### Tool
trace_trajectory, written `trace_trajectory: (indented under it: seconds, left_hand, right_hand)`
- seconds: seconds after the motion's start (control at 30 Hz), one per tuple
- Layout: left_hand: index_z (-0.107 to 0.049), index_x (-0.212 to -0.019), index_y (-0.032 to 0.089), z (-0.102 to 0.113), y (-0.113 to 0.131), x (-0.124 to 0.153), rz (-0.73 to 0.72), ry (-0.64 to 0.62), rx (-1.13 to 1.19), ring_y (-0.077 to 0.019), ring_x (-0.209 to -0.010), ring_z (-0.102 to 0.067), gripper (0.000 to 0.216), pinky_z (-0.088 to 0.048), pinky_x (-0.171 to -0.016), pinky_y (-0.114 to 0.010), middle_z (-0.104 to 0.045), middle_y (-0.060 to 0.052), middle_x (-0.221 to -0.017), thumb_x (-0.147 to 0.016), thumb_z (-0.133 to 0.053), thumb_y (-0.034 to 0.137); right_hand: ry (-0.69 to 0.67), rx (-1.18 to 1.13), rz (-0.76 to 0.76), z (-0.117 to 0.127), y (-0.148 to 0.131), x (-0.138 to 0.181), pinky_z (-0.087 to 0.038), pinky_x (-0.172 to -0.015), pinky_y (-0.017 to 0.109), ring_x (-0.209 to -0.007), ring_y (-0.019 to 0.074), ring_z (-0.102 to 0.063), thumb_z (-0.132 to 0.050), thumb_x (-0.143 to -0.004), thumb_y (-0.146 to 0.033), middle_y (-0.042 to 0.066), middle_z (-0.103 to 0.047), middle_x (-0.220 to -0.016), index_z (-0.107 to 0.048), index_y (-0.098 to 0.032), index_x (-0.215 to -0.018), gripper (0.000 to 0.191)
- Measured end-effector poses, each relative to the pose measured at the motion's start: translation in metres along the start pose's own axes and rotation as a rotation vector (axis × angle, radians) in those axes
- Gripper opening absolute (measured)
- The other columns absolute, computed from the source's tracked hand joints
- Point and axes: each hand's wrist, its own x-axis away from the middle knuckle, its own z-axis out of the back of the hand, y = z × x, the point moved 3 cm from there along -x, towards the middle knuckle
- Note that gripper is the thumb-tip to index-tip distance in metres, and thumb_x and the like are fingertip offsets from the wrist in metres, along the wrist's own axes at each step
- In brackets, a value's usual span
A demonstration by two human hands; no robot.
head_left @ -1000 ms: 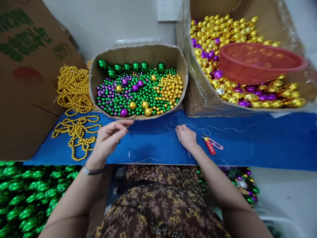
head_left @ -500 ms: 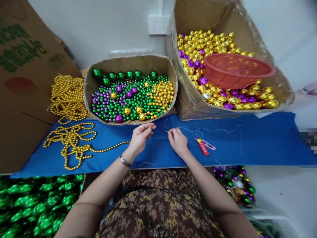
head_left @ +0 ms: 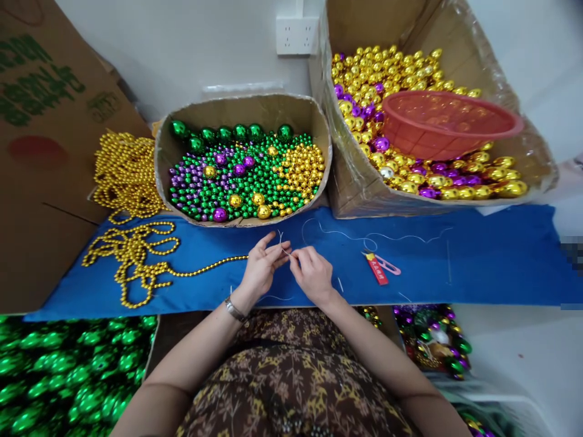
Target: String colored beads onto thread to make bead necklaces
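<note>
Two hands meet above blue surface (head_left: 478, 255): left hand (head_left: 260, 268) and right hand (head_left: 314, 276) each pinch thin white thread (head_left: 285, 250) between them. Gold bead strand (head_left: 204, 267) trails left of left hand. Risk: pinch loosens, beads could slide off; slack thread right of hands could snag red snips (head_left: 379, 267).

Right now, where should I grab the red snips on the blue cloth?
Probably pinch the red snips across the narrow red body, from above: they lie flat on the blue cloth, beside the right hand, which pinches thread with the left hand.
</note>
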Motion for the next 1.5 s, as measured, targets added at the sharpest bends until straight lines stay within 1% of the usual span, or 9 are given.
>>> trace_trajectory:
  seconds: [0.17,0.37,0.47,0.63,0.73,0.87,0.97,1.2,1.5]
  left_hand:
    - [-0.042,-0.134,0.013,0.009,0.0,-0.002,-0.126,-0.044,-0.169,-0.015,-0.081,-0.068,0.067,-0.051,-0.083,-0.03,-0.074,-0.006,-0.084,-0.076,-0.074,0.024]
    - [0.004,-0.153,0.015,0.018,0.004,0.002,-0.326,-0.296,-0.683,-0.0155,-0.084,-0.068,0.091,-0.05,-0.082,-0.031,-0.073,-0.004,-0.087,-0.088,-0.058,0.025]
    - [0.012,-0.153,0.017,0.021,0.005,0.008,-0.376,-0.356,-0.797,-0.013,-0.076,-0.067,0.089,-0.051,-0.077,-0.029,-0.072,-0.004,-0.09,-0.091,-0.052,0.023]
    - [-0.025,-0.148,0.017,0.018,0.019,0.013,-0.472,-0.334,-0.953,-0.0122,-0.073,-0.064,0.062,-0.049,-0.069,-0.024,-0.072,-0.004,-0.087,-0.092,-0.051,0.025]
    - [-0.061,-0.115,0.016,0.014,0.031,0.012,-0.537,-0.28,-1.032,-0.0141,-0.076,-0.066,0.028,-0.048,-0.069,-0.024,-0.072,-0.004,-0.083,-0.091,-0.055,0.031]
    - [-0.069,-0.092,0.017,0.004,0.041,0.009,-0.623,-0.211,-1.034,-0.0146,-0.076,-0.065,0.02,-0.048,-0.068,-0.024,-0.072,-0.004,-0.085,-0.09,-0.056,0.033]
    - [-0.07,-0.09,0.017,-0.002,0.04,0.007,-0.608,-0.185,-0.996,-0.0133,-0.071,-0.062,0.021,-0.045,-0.063,-0.023,-0.071,-0.003,-0.083,-0.089,-0.058,0.035]
    - [-0.07,-0.088,0.013,-0.004,0.034,0.007,-0.321,-0.33,-0.709,-0.0116,-0.066,-0.055,0.028,-0.044,-0.063,-0.023,-0.067,-0.002,-0.075,-0.082,-0.066,0.04]
    - [-0.067,-0.071,0.012,0.005,0.025,0.006,-0.073,-0.355,-0.54,-0.0085,-0.057,-0.048,0.033,-0.038,-0.055,-0.021,-0.061,-0.001,-0.064,-0.075,-0.073,0.044]
  right_hand:
    - [0.023,-0.077,0.042,0.01,0.003,-0.002,-0.045,-0.074,0.022,-0.079,0.0131,-0.064,-0.041,-0.1,-0.034,0.005,-0.069,-0.09,-0.07,-0.022,-0.093,0.032]
    - [-0.036,-0.222,0.313,0.031,0.013,-0.025,-0.052,-0.077,0.027,-0.084,0.013,-0.064,-0.05,-0.097,-0.03,0.01,-0.054,-0.136,-0.061,-0.026,-0.125,0.031]
    - [-0.192,-0.318,0.305,0.025,0.012,-0.03,-0.05,-0.074,0.026,-0.09,0.0153,-0.064,-0.053,-0.095,-0.03,0.007,-0.065,-0.117,-0.066,-0.023,-0.11,0.021]
    - [-0.248,-0.672,0.09,0.02,0.011,-0.029,-0.046,-0.071,0.025,-0.075,0.0132,-0.06,-0.051,-0.094,-0.03,0.002,-0.065,-0.08,-0.063,-0.02,-0.082,0.019]
    - [-0.252,-1.161,-0.253,0.023,0.02,-0.028,-0.044,-0.058,0.022,-0.06,0.0103,-0.056,-0.058,-0.089,-0.045,-0.003,-0.06,-0.068,-0.056,-0.021,-0.078,0.026]
    - [-0.232,-1.635,-0.481,0.034,0.023,-0.022,-0.05,-0.061,0.021,-0.07,0.0103,-0.064,-0.066,-0.083,-0.05,0.0,-0.07,-0.092,-0.052,-0.023,-0.085,0.03]
    - [-0.165,-1.49,-0.281,0.044,0.018,-0.02,-0.054,-0.07,0.026,-0.087,0.0132,-0.068,-0.055,-0.092,-0.046,0.004,-0.068,-0.117,-0.054,-0.024,-0.089,0.022]
    - [-0.068,-0.338,0.44,0.044,0.005,-0.019,-0.05,-0.091,0.041,-0.111,0.0229,-0.058,-0.048,-0.094,-0.019,0.011,-0.064,-0.125,-0.063,-0.021,-0.094,0.016]
    - [-0.122,-0.349,0.449,0.04,0.012,-0.018,-0.052,-0.074,0.028,-0.09,0.0162,-0.056,-0.051,-0.094,-0.026,0.01,-0.052,-0.109,-0.066,-0.021,-0.095,0.016]
